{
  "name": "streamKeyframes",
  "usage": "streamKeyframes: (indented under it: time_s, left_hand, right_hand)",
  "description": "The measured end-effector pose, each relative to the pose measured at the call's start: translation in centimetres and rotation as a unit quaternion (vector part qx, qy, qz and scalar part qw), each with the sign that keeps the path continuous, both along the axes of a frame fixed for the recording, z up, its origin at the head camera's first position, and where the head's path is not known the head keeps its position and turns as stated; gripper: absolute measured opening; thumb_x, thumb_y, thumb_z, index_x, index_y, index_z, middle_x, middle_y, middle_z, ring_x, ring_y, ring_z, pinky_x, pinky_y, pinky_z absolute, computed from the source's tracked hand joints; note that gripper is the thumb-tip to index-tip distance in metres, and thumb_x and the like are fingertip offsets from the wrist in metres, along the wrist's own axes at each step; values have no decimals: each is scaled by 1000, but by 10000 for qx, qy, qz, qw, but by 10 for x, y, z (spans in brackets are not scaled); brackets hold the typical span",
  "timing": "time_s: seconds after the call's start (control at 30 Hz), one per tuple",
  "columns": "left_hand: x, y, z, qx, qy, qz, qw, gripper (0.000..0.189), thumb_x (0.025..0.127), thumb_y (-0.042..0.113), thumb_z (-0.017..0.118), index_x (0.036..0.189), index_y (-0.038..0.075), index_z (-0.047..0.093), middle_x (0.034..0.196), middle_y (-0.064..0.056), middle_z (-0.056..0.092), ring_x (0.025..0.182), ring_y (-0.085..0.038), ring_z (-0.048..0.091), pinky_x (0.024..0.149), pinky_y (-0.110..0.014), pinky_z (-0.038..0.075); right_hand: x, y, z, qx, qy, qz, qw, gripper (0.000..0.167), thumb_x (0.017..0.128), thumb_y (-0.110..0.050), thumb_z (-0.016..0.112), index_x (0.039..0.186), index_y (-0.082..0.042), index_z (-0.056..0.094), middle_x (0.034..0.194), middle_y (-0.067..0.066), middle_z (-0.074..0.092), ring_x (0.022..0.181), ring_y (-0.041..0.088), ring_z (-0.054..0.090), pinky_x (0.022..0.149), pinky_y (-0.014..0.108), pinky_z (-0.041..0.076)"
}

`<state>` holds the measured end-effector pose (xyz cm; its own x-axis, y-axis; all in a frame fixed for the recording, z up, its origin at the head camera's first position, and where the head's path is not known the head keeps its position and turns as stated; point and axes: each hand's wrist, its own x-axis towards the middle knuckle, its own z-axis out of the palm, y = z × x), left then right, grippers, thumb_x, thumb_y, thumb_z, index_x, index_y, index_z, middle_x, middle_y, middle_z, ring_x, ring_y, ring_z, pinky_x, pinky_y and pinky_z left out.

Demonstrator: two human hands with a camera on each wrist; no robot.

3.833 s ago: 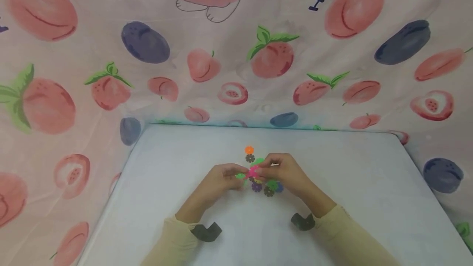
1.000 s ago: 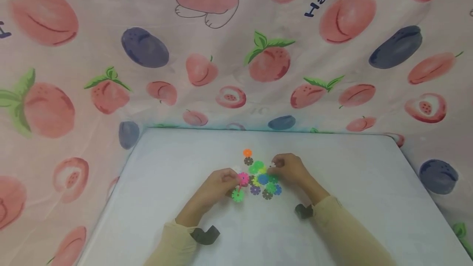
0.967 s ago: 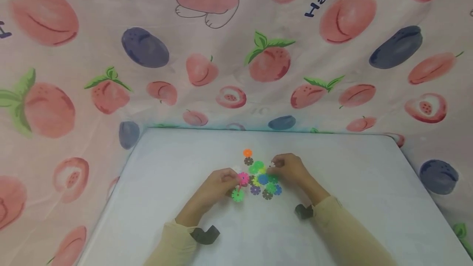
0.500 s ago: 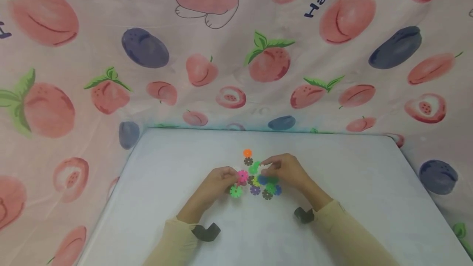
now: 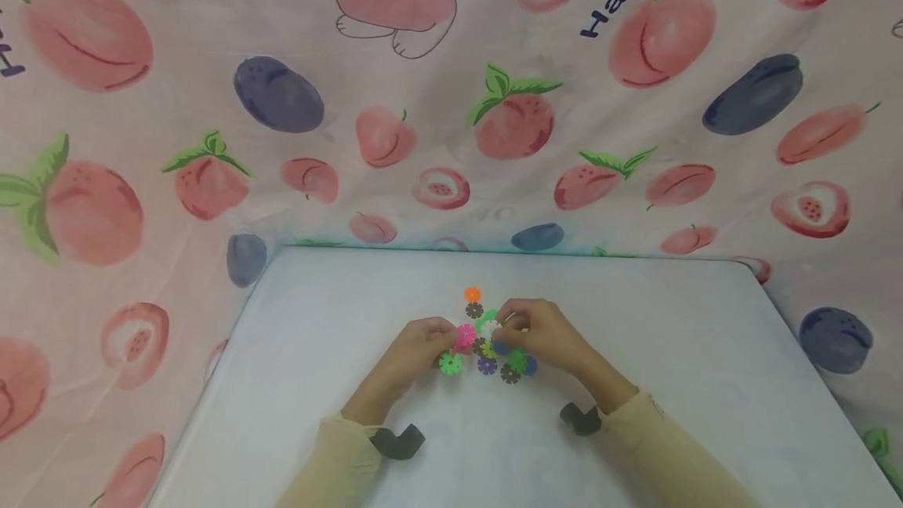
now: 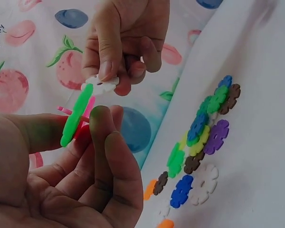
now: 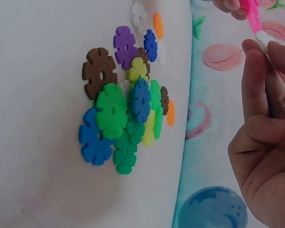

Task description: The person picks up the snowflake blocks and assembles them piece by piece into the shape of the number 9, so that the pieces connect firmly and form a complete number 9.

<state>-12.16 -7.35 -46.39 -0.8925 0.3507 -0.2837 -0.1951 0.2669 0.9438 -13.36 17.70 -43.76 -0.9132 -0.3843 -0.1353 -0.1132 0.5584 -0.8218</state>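
Note:
My left hand (image 5: 416, 347) holds a pink snowflake disc (image 5: 466, 335) joined to a green snowflake disc (image 5: 451, 363). Seen from the left wrist, the green disc (image 6: 77, 114) stands edge-on, and the fingers cover part of the pink one. Between thumb and fingers, my right hand (image 5: 546, 332) pinches a white snowflake disc (image 5: 490, 328). That white disc (image 6: 107, 86) meets the upper edge of the joined pieces in the left wrist view; whether it is slotted in cannot be made out. Both hands are raised above the table.
Below the hands, several loose snowflake discs lie overlapping on the white table (image 5: 317, 320), among them a purple disc (image 5: 487, 365) and a brown disc (image 5: 511, 372). An orange disc (image 5: 472, 294) lies farther back. Fruit-printed cloth (image 5: 437, 100) hangs behind the table.
My right hand has moved left, bringing the white disc from the right of the pile to the pink and green pieces. The left hand has stayed nearly in place.

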Motion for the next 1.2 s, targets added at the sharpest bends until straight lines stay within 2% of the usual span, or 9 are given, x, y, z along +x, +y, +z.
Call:
streamKeyframes:
  time_s: [0.23,0.37,0.47,0.8,0.93,1.07,1.2]
  left_hand:
    - [0,0,0,69,16,-112,9999,23,100,29,61,101,9,71,88,-2,72,78,-15,55,72,-33,48]
    - [1,1,4,48,18,-105,9999,23,101,29,60,103,8,71,81,0,66,76,-14,54,71,-33,48]
    - [3,1,6,103,48,-114,9999,24,101,28,61,105,7,70,82,1,67,76,-14,54,70,-32,47]
    - [2,0,7,189,143,-311,9992,24,103,29,59,106,8,71,103,-15,76,78,-12,54,71,-28,45]
    - [4,0,9,217,139,-334,9991,24,103,29,59,106,9,71,104,-16,76,80,-13,55,73,-29,45]
    - [5,1,9,202,173,-262,9993,23,103,29,59,105,9,70,102,-14,76,84,-14,57,77,-30,46]
    - [5,4,9,421,21,-188,9989,22,103,27,58,103,7,67,97,-16,74,86,-15,64,81,-29,49]
  right_hand:
    - [3,-3,5,89,394,227,9989,6,92,-23,76,88,-21,72,88,-2,75,85,12,67,79,35,55]
    - [4,-2,4,59,457,227,9987,7,92,-22,75,87,-23,72,87,-5,75,86,11,68,80,35,56]
    - [4,-2,2,58,447,206,9988,9,92,-21,75,86,-26,71,87,-7,74,87,11,68,83,37,56]
    - [5,-1,2,-27,472,162,9988,9,94,-23,74,87,-28,72,91,0,76,90,11,69,89,44,58]
    - [6,-3,5,-98,483,216,9986,9,93,-24,75,86,-29,72,91,-1,75,92,12,69,90,45,58]
    - [7,-5,7,-79,546,250,9982,11,93,-23,76,84,-30,73,91,-1,76,91,11,68,90,43,58]
    - [8,-6,8,-16,753,309,9967,6,93,-21,76,87,-23,75,89,-6,76,88,10,68,81,34,57]
